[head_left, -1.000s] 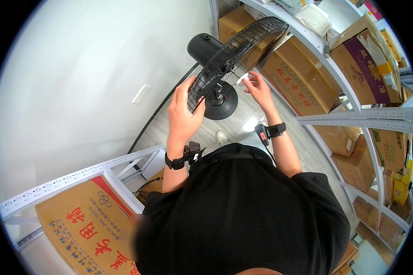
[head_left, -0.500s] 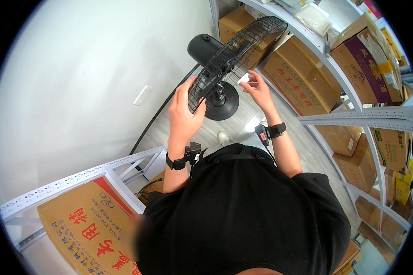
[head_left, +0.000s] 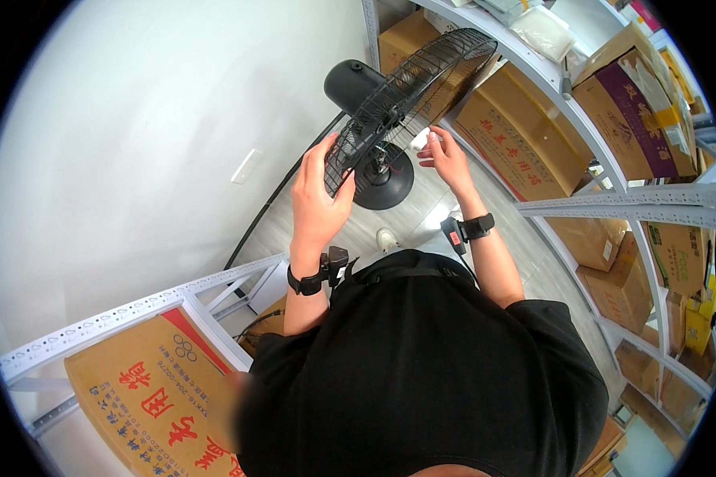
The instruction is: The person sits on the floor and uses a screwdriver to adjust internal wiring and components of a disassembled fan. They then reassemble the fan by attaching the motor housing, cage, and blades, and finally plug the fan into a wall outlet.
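A black fan [head_left: 352, 86] with a round wire guard stands ahead of me, its guard tilted and facing right. My left hand [head_left: 320, 199] grips the near lower rim of the guard, the thumb on the front side and the fingers behind. Just right of the guard's front is my right hand [head_left: 451, 163], its fingers bent around a small white piece [head_left: 420, 141], perhaps tissue or cloth; its kind is not clear. The fan's round base [head_left: 386, 191] rests on the floor below the guard.
A white wall [head_left: 159, 103] with a socket plate [head_left: 247, 166] is at left, and a black cable [head_left: 270, 203] runs along it. Metal shelving [head_left: 565, 95] with cardboard boxes [head_left: 525, 131] curves along the right. Another shelf with a box [head_left: 151, 389] is at lower left.
My right hand's fingers have shifted slightly, with the white piece still by the fingertips. The left hand stays on the guard, and the fan has barely moved.
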Action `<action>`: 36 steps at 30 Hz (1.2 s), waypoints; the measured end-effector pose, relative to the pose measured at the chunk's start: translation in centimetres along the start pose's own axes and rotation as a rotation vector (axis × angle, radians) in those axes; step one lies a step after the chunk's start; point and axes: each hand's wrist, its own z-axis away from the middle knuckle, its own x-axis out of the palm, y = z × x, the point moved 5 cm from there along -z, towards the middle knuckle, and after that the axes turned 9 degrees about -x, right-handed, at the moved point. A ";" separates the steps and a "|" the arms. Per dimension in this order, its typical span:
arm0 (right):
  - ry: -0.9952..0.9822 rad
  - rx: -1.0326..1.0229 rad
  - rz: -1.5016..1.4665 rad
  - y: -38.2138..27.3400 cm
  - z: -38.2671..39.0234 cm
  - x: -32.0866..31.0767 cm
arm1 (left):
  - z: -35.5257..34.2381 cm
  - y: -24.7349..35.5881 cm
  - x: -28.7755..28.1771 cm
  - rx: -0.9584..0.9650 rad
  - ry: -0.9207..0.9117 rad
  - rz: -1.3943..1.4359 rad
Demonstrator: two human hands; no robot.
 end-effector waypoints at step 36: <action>-0.080 0.018 0.091 1.6 -0.3 0.7 | 0.0 0.0 0.0 -0.006 -0.031 0.008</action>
